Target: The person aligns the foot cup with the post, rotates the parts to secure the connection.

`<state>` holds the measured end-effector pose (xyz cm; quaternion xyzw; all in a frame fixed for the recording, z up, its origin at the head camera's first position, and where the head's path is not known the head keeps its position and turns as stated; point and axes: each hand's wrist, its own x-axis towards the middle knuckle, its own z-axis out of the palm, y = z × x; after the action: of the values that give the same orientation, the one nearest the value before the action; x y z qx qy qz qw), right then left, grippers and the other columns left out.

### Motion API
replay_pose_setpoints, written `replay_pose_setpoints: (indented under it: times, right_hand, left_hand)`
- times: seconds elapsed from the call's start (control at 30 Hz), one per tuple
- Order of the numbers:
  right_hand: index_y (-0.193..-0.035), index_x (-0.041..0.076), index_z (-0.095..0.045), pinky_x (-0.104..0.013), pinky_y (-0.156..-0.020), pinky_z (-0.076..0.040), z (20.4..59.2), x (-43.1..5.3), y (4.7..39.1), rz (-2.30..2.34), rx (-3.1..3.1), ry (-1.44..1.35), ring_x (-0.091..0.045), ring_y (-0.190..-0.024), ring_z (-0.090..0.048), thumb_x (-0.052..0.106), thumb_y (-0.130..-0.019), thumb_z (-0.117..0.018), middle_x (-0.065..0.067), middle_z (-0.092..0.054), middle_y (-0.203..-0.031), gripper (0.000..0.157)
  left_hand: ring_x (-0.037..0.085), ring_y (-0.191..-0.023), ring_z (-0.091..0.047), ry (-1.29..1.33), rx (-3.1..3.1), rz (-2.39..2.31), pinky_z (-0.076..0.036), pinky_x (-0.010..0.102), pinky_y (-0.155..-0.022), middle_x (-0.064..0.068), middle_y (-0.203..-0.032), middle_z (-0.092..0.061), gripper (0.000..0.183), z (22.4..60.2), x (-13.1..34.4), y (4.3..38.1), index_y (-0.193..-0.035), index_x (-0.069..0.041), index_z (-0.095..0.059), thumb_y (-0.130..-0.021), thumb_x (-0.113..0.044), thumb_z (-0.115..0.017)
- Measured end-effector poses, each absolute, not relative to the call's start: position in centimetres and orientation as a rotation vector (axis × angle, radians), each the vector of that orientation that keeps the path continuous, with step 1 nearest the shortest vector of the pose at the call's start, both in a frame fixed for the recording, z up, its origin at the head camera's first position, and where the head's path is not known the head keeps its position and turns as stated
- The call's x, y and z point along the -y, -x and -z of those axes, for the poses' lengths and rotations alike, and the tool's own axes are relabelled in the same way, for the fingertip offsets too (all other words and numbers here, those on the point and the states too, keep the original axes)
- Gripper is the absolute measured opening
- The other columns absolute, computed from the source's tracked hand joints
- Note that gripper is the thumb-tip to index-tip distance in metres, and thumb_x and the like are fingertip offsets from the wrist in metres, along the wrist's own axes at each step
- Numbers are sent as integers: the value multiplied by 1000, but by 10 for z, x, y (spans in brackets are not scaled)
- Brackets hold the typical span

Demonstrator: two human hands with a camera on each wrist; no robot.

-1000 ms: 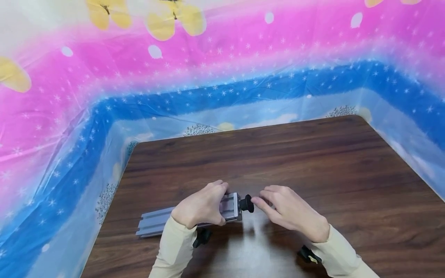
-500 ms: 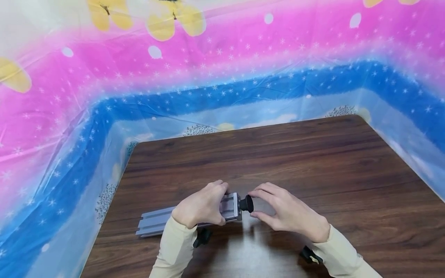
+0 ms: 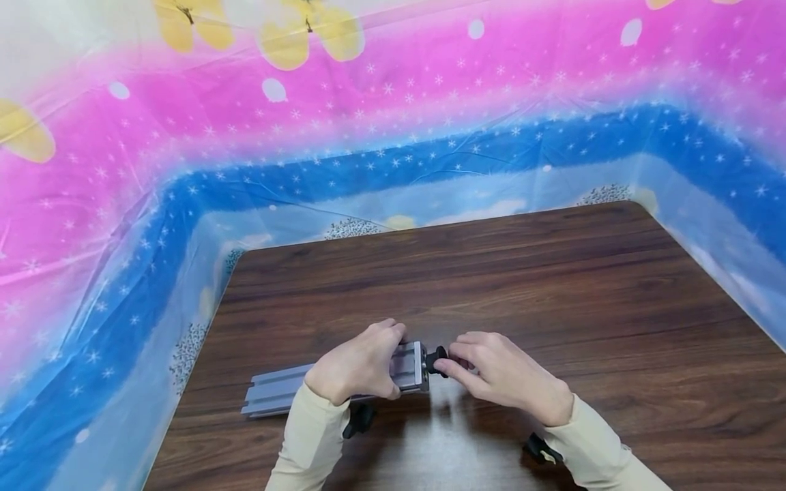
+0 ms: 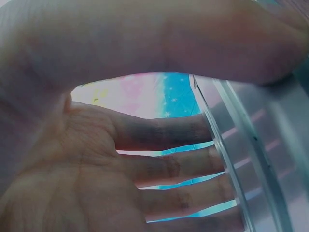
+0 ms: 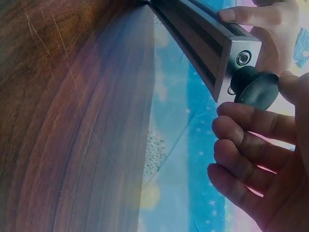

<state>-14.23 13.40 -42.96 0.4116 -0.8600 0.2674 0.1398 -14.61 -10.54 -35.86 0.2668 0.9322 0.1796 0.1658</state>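
Observation:
A grey aluminium profile with long grooves lies across the front left of the table. My left hand grips it near its right end, thumb on the near side and fingers over the far side. In the left wrist view the fingertips press against the grooved profile. A round black knob sticks out from the profile's end plate, which also bears a screw. My right hand pinches the knob's rim between thumb and index finger; the other fingers are curled below it in the right wrist view.
The dark wooden table reaches back to a printed pink and blue cloth hung around it. Small black devices sit by the left wrist and the right wrist.
The right thumb and fingers were on the knob's side, then spread wide around its rim, and now have closed together on it. The left hand and the profile stay in place.

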Motion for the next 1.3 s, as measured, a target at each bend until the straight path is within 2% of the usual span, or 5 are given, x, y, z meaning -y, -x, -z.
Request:
replay_pose_setpoints:
  times: [0.2,0.43,0.73,1.03,1.3]
  right_hand:
    - [-88,20,-67,-16,-66,-47,423,-141,138,-792,2515,-1115,2,-70,-53,41,-97,-67,14,-58,-81,23]
    - [-127,6,-65,-33,-91,-55,422,-146,137,-787,2432,-1242,-13,-109,-62,31,-84,-82,0,-65,-120,53]
    - [-113,10,-71,-24,-83,-54,425,-142,139,-805,2398,-1231,-5,-94,-62,35,-91,-75,6,-66,-105,33]
    - [-82,21,-64,-14,-62,-41,427,-137,141,-771,2498,-1164,1,-65,-45,38,-98,-65,14,-52,-76,23]
    - [-85,21,-67,-17,-64,-46,421,-142,140,-771,2539,-1103,0,-68,-53,37,-99,-64,14,-57,-79,21]
  left_hand:
    - [18,-84,-50,-764,-2664,-517,-48,32,-71,6,-97,-56,53,359,106,146,-106,-3,-60,-62,-5,-89]
    - [18,-83,-50,-755,-2664,-506,-48,33,-71,5,-96,-56,52,359,105,147,-106,-4,-60,-63,-6,-89]
    - [18,-82,-50,-759,-2656,-529,-48,33,-71,6,-95,-56,51,358,105,146,-104,-3,-60,-62,-5,-89]
    - [18,-83,-51,-769,-2658,-521,-48,33,-71,6,-96,-57,52,357,105,145,-105,-3,-59,-63,-6,-89]
    - [18,-82,-51,-775,-2656,-530,-49,31,-70,7,-98,-57,54,357,105,145,-107,-2,-60,-62,-5,-90]
